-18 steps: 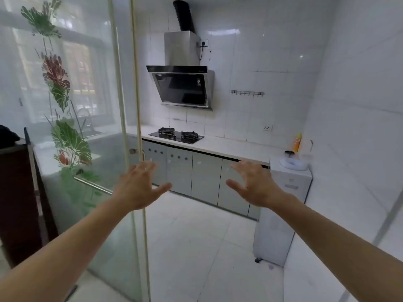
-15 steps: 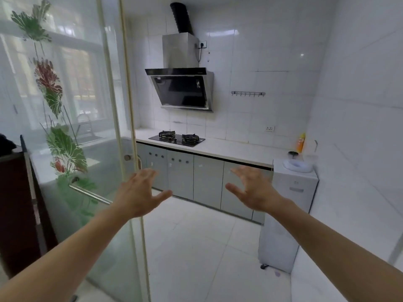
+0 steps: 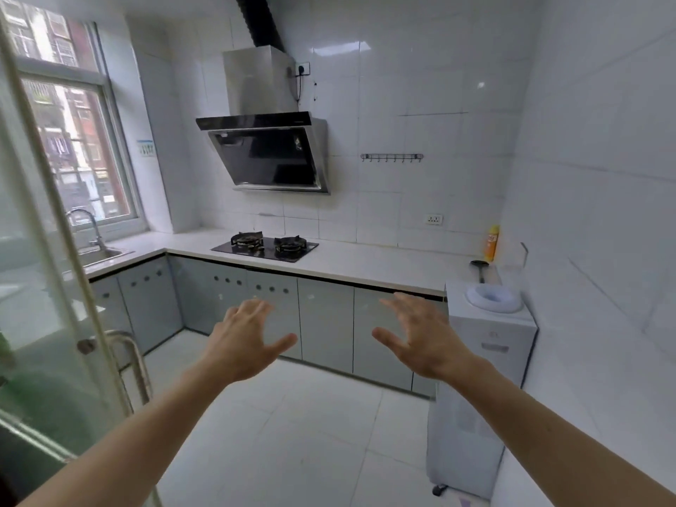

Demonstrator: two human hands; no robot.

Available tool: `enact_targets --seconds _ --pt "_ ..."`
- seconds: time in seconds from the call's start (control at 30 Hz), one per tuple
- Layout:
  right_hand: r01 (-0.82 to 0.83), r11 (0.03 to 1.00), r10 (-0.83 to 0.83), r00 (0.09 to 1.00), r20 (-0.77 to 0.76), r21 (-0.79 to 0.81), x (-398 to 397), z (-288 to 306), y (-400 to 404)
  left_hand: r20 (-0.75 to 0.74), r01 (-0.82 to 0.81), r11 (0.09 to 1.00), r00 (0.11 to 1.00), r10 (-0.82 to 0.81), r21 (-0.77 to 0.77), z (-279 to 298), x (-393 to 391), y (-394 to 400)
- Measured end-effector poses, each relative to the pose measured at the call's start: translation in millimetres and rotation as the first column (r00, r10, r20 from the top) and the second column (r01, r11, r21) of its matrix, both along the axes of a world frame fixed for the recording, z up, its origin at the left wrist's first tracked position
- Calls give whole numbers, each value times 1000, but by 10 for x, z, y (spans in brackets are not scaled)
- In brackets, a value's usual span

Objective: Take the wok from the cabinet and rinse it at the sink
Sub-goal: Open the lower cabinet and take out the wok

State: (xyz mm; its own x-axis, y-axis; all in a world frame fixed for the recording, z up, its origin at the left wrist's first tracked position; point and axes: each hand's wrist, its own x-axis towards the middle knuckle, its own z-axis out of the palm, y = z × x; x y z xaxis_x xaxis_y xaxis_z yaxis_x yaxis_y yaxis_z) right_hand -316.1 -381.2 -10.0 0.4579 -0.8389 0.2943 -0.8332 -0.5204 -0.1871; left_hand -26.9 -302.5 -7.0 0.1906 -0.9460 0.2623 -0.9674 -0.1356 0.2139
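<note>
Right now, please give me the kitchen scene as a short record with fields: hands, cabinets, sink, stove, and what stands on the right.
left hand: open, fingers spread, holds nothing
right hand: open, fingers spread, holds nothing
cabinets: doors under the counter all closed; wok not visible
sink: at far left below the window, with curved faucet
stove: two burners, nothing on them
right side: white water dispenser without a bottle; yellow bottle in the counter corner

A small home kitchen, tiled in white.
A gas hob (image 3: 264, 244) sits in the white countertop (image 3: 365, 263); a range hood (image 3: 267, 151) hangs above the hob, grey cabinets (image 3: 325, 320) stand below, and a sink (image 3: 104, 255) with faucet (image 3: 89, 225) lies to its left by the window (image 3: 73, 148).
</note>
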Motion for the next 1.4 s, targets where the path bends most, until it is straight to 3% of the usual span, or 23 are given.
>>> enact_targets --seconds 0.27,0.47,0.77,1.13,1.4 --pt "126 992 -122 983 -134 27 -66 -373 -1007 50 154 987 986 -157 52 -470 -54 -1391" --pt "224 974 -219 966 -139 21 171 -460 -1775 23 225 973 974 -227 53 -606 214 -2405" --pt "231 966 -214 966 -144 116 498 -878 -2830 -15 275 957 961 -275 96 -885 560 -3599" --pt "186 960 -190 982 -2 208 476 -1344 -4901 15 192 970 980 -196 150 -1181 592 -5365" --pt "154 936 -157 987 -15 318 526 -1562 -6137 -24 112 971 994 -110 213 -1363 690 -6485"
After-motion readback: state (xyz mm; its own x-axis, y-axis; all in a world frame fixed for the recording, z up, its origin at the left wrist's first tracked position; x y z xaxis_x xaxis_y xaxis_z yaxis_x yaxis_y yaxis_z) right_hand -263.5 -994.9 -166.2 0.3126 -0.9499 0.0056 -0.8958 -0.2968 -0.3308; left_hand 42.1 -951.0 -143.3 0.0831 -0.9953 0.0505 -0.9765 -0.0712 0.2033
